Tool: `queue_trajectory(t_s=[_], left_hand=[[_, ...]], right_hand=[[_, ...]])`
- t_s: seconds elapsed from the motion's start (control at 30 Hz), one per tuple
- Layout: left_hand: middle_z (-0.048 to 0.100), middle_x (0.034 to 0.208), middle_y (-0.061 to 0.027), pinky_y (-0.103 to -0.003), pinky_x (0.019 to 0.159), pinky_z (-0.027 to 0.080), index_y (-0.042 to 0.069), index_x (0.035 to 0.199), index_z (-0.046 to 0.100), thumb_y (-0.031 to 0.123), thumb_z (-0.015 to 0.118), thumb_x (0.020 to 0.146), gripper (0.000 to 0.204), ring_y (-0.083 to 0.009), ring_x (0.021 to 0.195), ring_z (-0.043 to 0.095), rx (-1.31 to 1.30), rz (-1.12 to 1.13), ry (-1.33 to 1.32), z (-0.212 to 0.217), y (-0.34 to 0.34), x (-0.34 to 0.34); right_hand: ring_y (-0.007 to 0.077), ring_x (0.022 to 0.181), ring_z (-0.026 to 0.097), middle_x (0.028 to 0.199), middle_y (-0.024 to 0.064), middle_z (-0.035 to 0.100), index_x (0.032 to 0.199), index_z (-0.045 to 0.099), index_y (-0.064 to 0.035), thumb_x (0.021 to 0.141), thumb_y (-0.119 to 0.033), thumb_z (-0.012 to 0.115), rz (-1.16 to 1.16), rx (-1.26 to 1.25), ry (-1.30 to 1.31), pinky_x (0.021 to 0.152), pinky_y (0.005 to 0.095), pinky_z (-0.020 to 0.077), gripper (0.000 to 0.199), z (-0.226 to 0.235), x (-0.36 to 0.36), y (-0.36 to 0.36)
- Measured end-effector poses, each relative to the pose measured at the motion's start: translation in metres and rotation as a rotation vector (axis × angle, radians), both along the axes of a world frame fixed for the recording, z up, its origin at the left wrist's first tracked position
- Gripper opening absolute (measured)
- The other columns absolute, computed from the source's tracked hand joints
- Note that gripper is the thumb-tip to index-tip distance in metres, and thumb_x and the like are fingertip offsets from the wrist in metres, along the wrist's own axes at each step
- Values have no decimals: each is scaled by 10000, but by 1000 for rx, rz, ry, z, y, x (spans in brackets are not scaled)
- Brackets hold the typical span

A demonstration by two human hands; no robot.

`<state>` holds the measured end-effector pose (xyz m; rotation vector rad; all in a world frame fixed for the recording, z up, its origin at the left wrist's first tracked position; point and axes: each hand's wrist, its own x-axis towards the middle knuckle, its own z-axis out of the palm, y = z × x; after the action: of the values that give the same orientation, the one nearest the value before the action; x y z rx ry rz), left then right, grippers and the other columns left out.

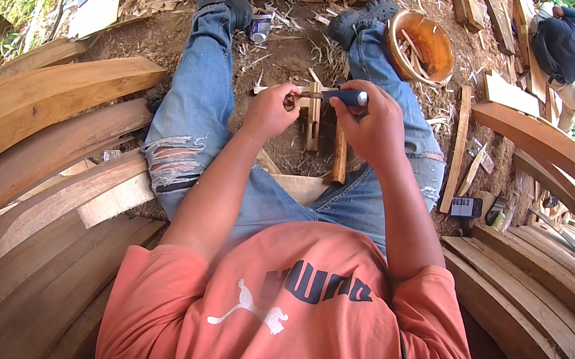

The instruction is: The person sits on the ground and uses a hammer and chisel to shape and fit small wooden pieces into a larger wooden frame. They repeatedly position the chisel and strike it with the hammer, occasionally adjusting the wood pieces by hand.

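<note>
Seated on curved wooden planks (45,141), legs in torn blue jeans stretched over bare dirt strewn with wood shavings. Right hand (375,126) closed around a dark blue tool handle (346,97), held level between the knees. Left hand (268,109) pinching the tool's thin metal end (299,94) between thumb and fingers, just beside a small pale wood strip (312,119) standing on end; whether touching it, cannot tell. Brown wood stick (338,156) leaning below the right hand. Orange bowl (423,47) with scraps near the right foot. Another person (568,47) crouching at the far right
</note>
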<state>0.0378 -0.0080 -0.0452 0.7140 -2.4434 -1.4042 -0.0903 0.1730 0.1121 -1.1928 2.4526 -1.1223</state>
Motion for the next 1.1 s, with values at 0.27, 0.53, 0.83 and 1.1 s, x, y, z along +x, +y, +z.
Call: queue_trajectory(t_s=[0.27,0.53,0.83,1.1], left_hand=[[795,1030,-126,-385,797,609,89,1176,757,86,810,847,333,-263,907,792,34,0,9,-2,0,-1],[795,1062,-134,-382,820,612,73,1186,748,66,806,845,346,-277,949,796,42,-2,5,-2,1,-2],[801,1017,-126,-371,802,607,75,1186,749,61,811,845,346,-259,929,798,64,16,17,-6,-3,-1],[804,1016,-134,-372,784,609,61,1169,744,77,817,852,325,-253,884,798,40,4,7,-11,-5,0]], right_hand=[[235,763,776,927,105,782,1107,760,-70,905,-241,862,30,-24,90,730,367,593,284,-1,-4,-11],[280,700,712,817,119,729,1069,764,-59,889,-276,879,63,34,100,672,403,557,304,2,-14,-28],[371,754,709,793,146,715,1028,736,-46,897,-288,852,120,-29,146,688,456,551,298,4,-14,-43],[394,823,721,849,159,736,994,726,-37,886,-293,845,117,-22,102,736,486,562,302,4,-10,-42]])
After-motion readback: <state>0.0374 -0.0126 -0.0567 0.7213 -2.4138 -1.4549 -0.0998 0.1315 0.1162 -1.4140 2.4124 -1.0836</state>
